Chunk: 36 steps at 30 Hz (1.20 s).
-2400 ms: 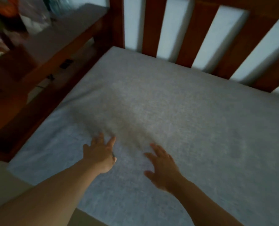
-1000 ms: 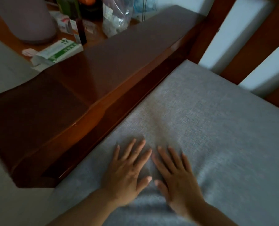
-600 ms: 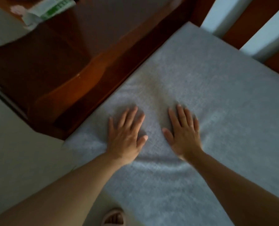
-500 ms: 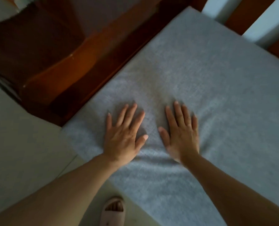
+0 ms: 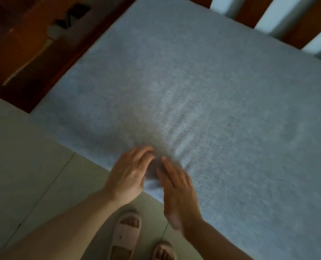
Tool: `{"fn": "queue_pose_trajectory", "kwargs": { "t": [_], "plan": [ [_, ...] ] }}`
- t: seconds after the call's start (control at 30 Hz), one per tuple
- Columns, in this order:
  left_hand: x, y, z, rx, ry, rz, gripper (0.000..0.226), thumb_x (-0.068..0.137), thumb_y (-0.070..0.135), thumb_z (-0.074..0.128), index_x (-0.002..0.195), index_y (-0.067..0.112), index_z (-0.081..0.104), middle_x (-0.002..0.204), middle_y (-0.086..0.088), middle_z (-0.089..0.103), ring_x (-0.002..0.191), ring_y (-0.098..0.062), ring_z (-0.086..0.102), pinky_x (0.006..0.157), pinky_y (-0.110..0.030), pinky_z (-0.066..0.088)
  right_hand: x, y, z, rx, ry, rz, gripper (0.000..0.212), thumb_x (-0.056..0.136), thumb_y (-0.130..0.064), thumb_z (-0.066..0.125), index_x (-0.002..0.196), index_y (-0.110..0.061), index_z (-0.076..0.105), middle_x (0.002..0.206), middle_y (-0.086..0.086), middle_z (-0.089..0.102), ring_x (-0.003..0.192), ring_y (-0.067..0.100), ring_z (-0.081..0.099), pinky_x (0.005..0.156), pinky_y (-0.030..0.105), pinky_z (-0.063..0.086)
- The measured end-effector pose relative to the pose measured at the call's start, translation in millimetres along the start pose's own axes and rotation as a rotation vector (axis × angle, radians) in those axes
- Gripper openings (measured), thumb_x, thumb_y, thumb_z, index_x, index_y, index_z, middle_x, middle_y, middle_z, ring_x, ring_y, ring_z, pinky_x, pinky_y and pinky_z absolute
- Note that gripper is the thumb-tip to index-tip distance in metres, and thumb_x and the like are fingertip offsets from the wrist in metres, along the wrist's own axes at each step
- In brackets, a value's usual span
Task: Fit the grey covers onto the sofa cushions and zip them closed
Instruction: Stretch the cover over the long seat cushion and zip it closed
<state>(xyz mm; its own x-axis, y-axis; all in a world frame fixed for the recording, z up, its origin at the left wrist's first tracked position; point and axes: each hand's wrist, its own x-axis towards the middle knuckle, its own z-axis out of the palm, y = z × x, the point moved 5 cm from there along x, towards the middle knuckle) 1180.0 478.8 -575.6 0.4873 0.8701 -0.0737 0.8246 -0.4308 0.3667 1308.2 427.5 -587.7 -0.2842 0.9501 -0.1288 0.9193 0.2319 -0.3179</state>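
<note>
The covered sofa cushion [image 5: 202, 91] lies flat in the wooden sofa frame [image 5: 34, 53], its grey cover [image 5: 231, 147] stretched over it, probably for smoothing. At its near edge the left hand [image 5: 127, 175] and right hand [image 5: 178, 190] rest with relaxed, uncurled fingers, gripping nothing, wrinkles fanning out beyond the fingertips.

wooden sofa frame [image 5: 34, 51], slippers [image 5: 125, 235], tiled floor [image 5: 24, 166]

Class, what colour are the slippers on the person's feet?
Pale pink-beige slippers, seen in the head view, the only one.
</note>
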Motion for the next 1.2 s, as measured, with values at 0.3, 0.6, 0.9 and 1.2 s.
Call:
{"fn": "queue_pose_trajectory", "kwargs": {
  "t": [0.3,0.6,0.9,1.2],
  "plan": [
    [63.8,71.1,52.9,0.208,-0.079,-0.073,0.067,0.088,0.051,0.039,0.148,0.025,0.024,0.158,-0.007,0.017,0.142,-0.037,0.018,0.098,-0.070,0.023,-79.1,136.1,-17.4,-0.045,0.124,0.593,0.074,0.088,-0.066,0.027,0.150,-0.026,0.021,0.158,-0.006,0.015,0.146,0.020,0.008,0.116,0.045,0.001],
    [90.8,171.1,67.5,0.207,-0.322,0.436,0.074,0.076,0.051,0.045,0.144,0.025,0.032,0.152,-0.005,0.031,0.132,-0.028,0.041,0.086,-0.051,0.049,-164.2,208.7,-61.9,0.101,0.230,1.107,0.075,0.094,-0.051,0.042,0.152,-0.017,0.009,0.156,0.012,-0.019,0.145,0.029,-0.009,0.116,0.041,-0.002],
    [168.1,237.5,105.5,0.260,-0.335,-0.046,0.079,0.091,0.059,0.035,0.150,0.030,-0.010,0.156,-0.005,-0.023,0.144,-0.031,-0.015,0.113,-0.059,0.010,-155.0,299.5,-74.9,0.057,0.043,0.629,0.070,0.091,-0.062,0.030,0.150,-0.038,0.000,0.155,-0.010,-0.021,0.142,0.014,-0.023,0.116,0.045,-0.010],
    [148.1,468.4,206.3,0.331,-0.339,0.597,0.075,0.077,0.064,0.035,0.142,0.027,0.037,0.153,-0.008,0.030,0.138,-0.033,0.026,0.091,-0.070,0.037,-375.7,455.9,-98.4,-0.005,0.214,1.156,0.088,0.077,-0.078,-0.001,0.150,-0.029,-0.002,0.159,-0.002,-0.007,0.145,0.017,-0.010,0.116,0.040,-0.009]
  ]
}}
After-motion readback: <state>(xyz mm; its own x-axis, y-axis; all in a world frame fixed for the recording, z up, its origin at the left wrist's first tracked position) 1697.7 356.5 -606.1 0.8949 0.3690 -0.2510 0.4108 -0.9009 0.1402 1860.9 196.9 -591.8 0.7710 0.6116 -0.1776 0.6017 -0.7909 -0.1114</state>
